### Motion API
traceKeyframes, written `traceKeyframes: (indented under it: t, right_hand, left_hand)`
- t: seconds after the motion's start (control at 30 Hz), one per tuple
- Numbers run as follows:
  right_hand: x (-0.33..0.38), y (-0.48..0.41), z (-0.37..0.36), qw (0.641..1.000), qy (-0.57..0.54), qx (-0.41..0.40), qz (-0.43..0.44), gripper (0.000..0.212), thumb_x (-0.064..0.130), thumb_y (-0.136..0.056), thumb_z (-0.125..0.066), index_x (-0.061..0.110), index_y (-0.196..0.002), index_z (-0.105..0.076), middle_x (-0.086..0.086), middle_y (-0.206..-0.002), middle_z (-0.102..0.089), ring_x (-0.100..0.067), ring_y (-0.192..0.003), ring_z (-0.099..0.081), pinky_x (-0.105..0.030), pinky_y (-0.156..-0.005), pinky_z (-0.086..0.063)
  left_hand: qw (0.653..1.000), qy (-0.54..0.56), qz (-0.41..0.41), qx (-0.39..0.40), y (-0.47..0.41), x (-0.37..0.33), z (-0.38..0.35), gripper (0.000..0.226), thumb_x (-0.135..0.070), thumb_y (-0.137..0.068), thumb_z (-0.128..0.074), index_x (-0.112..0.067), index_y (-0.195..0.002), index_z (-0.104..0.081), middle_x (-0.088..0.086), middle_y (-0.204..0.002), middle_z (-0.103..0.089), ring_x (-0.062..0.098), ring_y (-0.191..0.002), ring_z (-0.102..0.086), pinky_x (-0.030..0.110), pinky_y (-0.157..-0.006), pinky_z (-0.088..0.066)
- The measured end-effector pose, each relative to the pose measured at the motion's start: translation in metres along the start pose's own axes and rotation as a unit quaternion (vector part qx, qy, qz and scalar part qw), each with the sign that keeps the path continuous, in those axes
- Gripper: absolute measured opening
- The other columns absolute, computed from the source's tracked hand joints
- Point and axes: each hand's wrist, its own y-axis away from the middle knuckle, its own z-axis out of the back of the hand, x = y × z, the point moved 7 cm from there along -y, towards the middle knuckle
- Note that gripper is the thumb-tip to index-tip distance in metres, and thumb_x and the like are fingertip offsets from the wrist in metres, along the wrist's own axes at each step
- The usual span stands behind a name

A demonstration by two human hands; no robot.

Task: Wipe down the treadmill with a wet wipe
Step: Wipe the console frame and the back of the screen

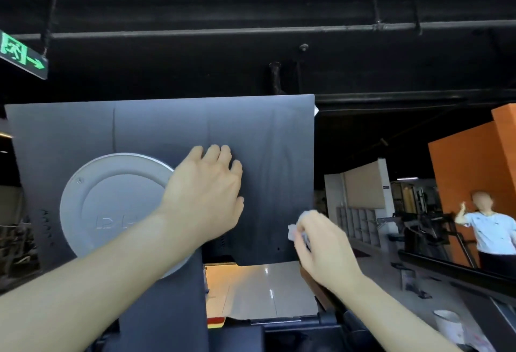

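Observation:
The treadmill's big dark grey console panel (156, 125) fills the middle of the view, seen from its back, with a round light grey cover (111, 201) at its lower left. My left hand (206, 192) rests on the panel beside that cover, fingers bent against the surface. My right hand (321, 243) holds a crumpled white wet wipe (296, 230) against the panel's lower right corner. Faint streaks show on the panel above the wipe.
The console's dark post (167, 310) runs down below my left arm. A person in a light shirt (491, 229) stands at the far right by other gym machines and an orange wall (460, 173). A white bin (446, 323) sits on the floor at lower right.

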Motion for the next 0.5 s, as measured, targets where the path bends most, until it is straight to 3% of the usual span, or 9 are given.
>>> traceKeyframes:
  t: [0.1,0.23,0.33,0.43,0.5]
  right_hand:
    - [-0.004,-0.006,0.004,0.999,-0.025,0.037,-0.008,0.006,0.024,-0.100,-0.047,0.025,-0.094,-0.049,0.008,-0.089,-0.060,-0.010,-0.083,-0.061,-0.028,-0.072,-0.047]
    - [-0.002,-0.116,0.067,0.990,-0.048,-0.123,-0.047,0.014,0.025,-0.100,-0.056,0.019,-0.112,-0.058,0.008,-0.099,-0.062,-0.008,-0.080,-0.056,-0.021,-0.071,-0.046]
    - [-0.002,-0.157,0.087,0.981,-0.037,-0.181,-0.059,0.009,0.024,-0.100,-0.062,0.016,-0.104,-0.061,0.009,-0.099,-0.060,-0.008,-0.076,-0.056,-0.023,-0.071,-0.049]
    - [-0.005,-0.120,0.066,0.985,-0.051,-0.158,-0.047,0.007,0.024,-0.101,-0.060,0.017,-0.099,-0.059,0.009,-0.100,-0.060,-0.004,-0.079,-0.056,-0.016,-0.072,-0.046]
    - [-0.009,-0.066,0.035,0.992,-0.044,-0.108,-0.041,0.006,0.024,-0.101,-0.057,0.021,-0.097,-0.057,0.010,-0.098,-0.058,-0.004,-0.082,-0.055,-0.012,-0.075,-0.042]
  left_hand:
    - [1.000,-0.003,0.002,0.007,0.003,-0.005,-0.005,0.047,-0.052,-0.099,-0.033,-0.015,-0.121,-0.053,0.011,-0.129,-0.048,0.029,-0.112,-0.051,0.041,-0.090,-0.045]
    - [1.000,-0.013,-0.002,0.005,0.003,-0.006,-0.003,0.046,-0.050,-0.099,-0.032,-0.016,-0.120,-0.054,0.013,-0.136,-0.047,0.028,-0.111,-0.053,0.040,-0.088,-0.046]
    - [1.000,-0.017,-0.007,0.003,0.003,-0.007,-0.005,0.044,-0.050,-0.099,-0.032,-0.016,-0.117,-0.054,0.011,-0.129,-0.050,0.028,-0.108,-0.053,0.041,-0.089,-0.046]
    - [1.000,-0.017,-0.017,-0.010,0.006,-0.009,-0.005,0.041,-0.046,-0.099,-0.033,-0.014,-0.111,-0.055,0.009,-0.113,-0.052,0.029,-0.102,-0.050,0.043,-0.093,-0.041]
    - [0.999,-0.027,-0.042,-0.022,0.013,-0.018,-0.008,0.040,-0.041,-0.099,-0.035,-0.010,-0.110,-0.058,0.011,-0.108,-0.054,0.032,-0.101,-0.050,0.048,-0.105,-0.034]
